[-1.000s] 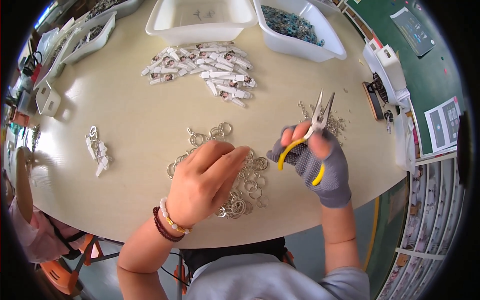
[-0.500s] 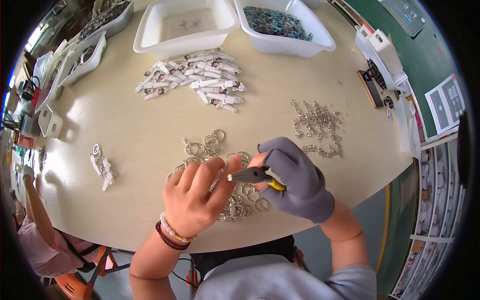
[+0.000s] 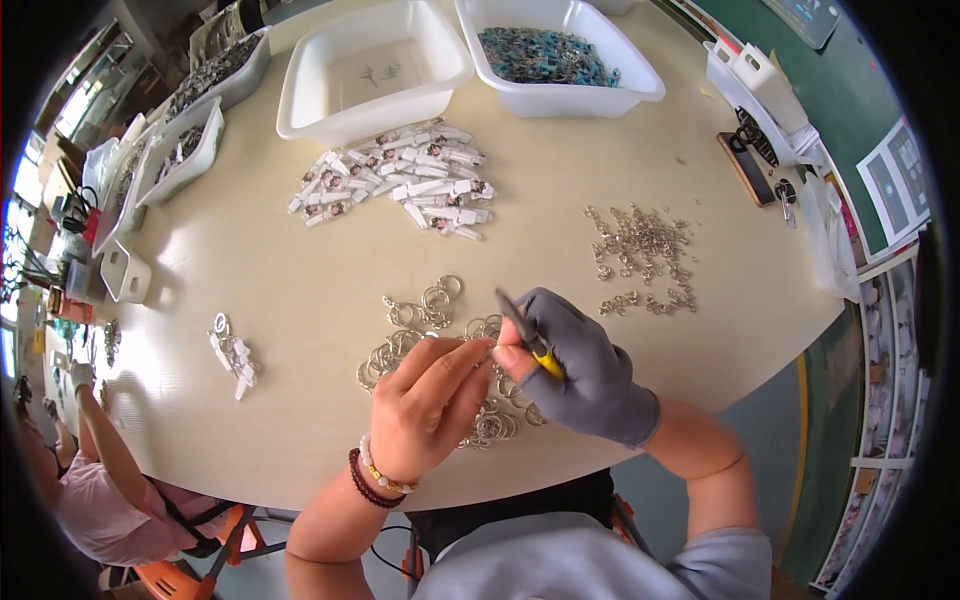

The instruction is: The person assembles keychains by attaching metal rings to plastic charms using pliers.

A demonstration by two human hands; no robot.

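Over a pile of silver split key rings (image 3: 390, 360), my hands meet fingertip to fingertip. My right hand (image 3: 590, 375) wears a grey glove with bare fingertips and is closed round a pair of pliers (image 3: 542, 352) with dark jaws and yellow grips. The jaws point up and away from my left hand. Bracelets circle the wrist of my bare left hand (image 3: 425, 405); its thumb and fingers pinch something too small to make out, which the right fingertips also touch. Farther off lies a heap of white clip-like pieces (image 3: 400, 180) with small printed figures.
Small metal connectors (image 3: 645, 245) are spread at the right. A few white pieces on rings (image 3: 233, 358) lie at the left. At the back stand a white tub (image 3: 380, 75) and another tub (image 3: 560, 100) holding blue-and-silver parts. A co-worker in pink (image 3: 110, 510) sits at the left.
The pliers have swung from pointing left at my left hand to pointing up and away. The fingertips of both hands have come together. The view has shifted slightly.
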